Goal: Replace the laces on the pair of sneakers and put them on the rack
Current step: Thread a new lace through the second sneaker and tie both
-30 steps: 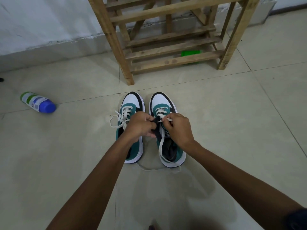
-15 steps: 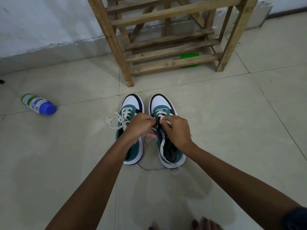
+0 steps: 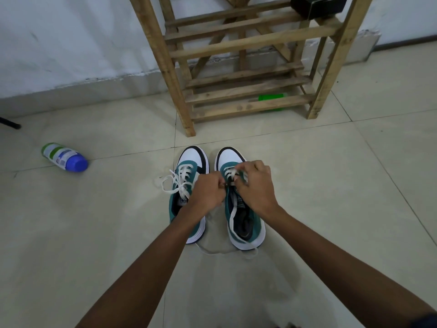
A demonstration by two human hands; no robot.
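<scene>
Left shoe (image 3: 189, 190): on the floor tiles (image 3: 331, 209), toe toward the rack; white lace threaded up the eyelets and tied in a bow, loops spilling to its outer side.
Right shoe (image 3: 246, 223): just beside the left one, parallel, toe toward the rack; only the lower eyelets carry lace, the upper part lies open.
Lace (image 3: 233, 214): white; one end runs down along the right shoe's opening, over the heel, and trails on the floor behind both shoes.
Left hand (image 3: 208, 192): over the gap between the shoes, fingers curled, fingertips pinching at the right shoe's lacing; what they grip is too small to tell for certain, likely the lace.
Right hand (image 3: 255, 185): on top of the right shoe's tongue area, fingers curled, pinching the lace at the eyelets.
Rack (image 3: 248, 67): wooden, slatted, against the wall just beyond the shoes' toes; a dark box (image 3: 316, 5) sits on an upper shelf.
Bottle (image 3: 65, 157): lying on its side, blue cap, well apart to the left.
Green object (image 3: 272, 98): under the rack's bottom slats.
</scene>
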